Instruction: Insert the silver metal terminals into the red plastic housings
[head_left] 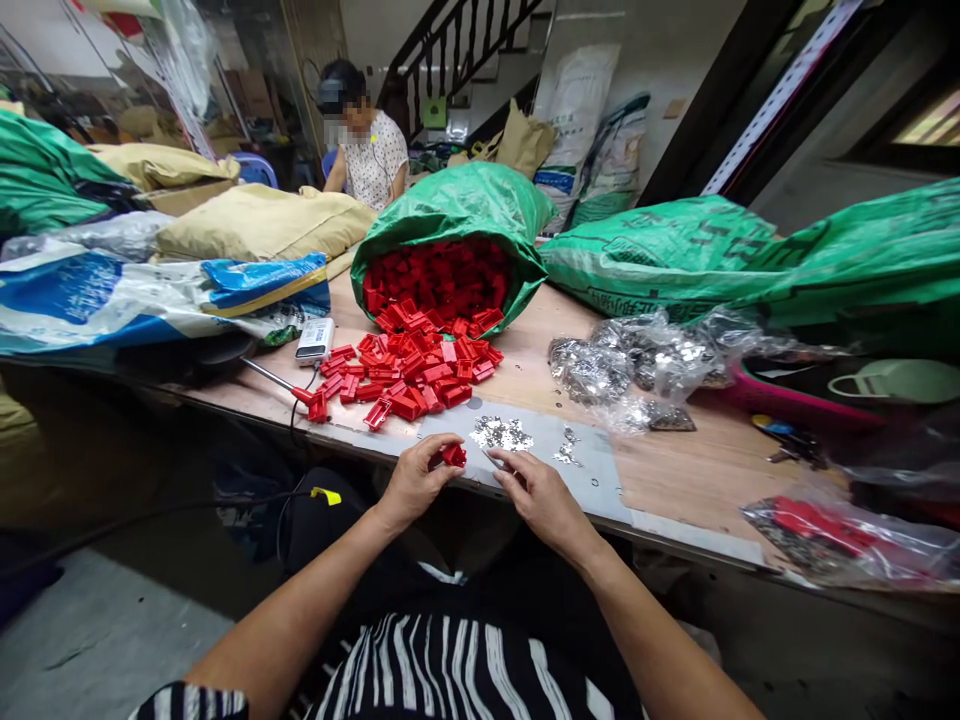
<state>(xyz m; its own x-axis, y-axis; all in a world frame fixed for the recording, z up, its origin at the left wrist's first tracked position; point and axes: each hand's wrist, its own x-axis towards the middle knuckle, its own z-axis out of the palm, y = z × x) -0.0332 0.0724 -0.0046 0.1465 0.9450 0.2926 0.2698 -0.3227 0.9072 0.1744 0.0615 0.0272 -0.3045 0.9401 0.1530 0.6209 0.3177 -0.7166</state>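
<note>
My left hand [420,480] pinches a small red plastic part [454,455] at the table's front edge. To its right, the thumb and forefinger of my right hand [531,490] close on a small metal piece [491,457], its shape hard to make out. The two hands are a little apart. Just behind them, a pile of small silvery metal pieces [504,432] lies on a grey sheet [600,463], with a smaller group [568,446] to the right. A heap of red plastic parts [420,370] spills from an open green sack [465,200].
A white device [315,341] stands left of the red heap. Clear bags of metal pieces [630,360] lie right of it. Green sacks [675,250] line the right back. A person [382,160] sits across the table [697,480].
</note>
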